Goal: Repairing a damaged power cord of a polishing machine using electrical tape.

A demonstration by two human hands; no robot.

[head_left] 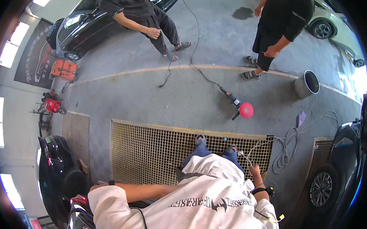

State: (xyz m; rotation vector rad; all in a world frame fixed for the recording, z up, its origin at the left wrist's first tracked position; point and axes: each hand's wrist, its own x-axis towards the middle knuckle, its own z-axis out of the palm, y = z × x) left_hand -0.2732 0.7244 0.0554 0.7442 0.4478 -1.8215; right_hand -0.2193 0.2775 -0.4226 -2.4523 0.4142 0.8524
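Observation:
My right hand hangs at my right side, its fingers closed around a grey cable. A pale plug shows at the cable's end, close to my right foot. My left forearm crosses in front of my waist, and my left hand is hidden by the white shirt. On the ridged floor ahead lies a polisher with a round pink pad, out of reach of both hands. Its black cord runs away to the far side.
I stand on a floor grating. Loose cable coils lie to its right, with a metal bucket beyond. Two people stand ahead. Cars flank the area; an orange case sits far left.

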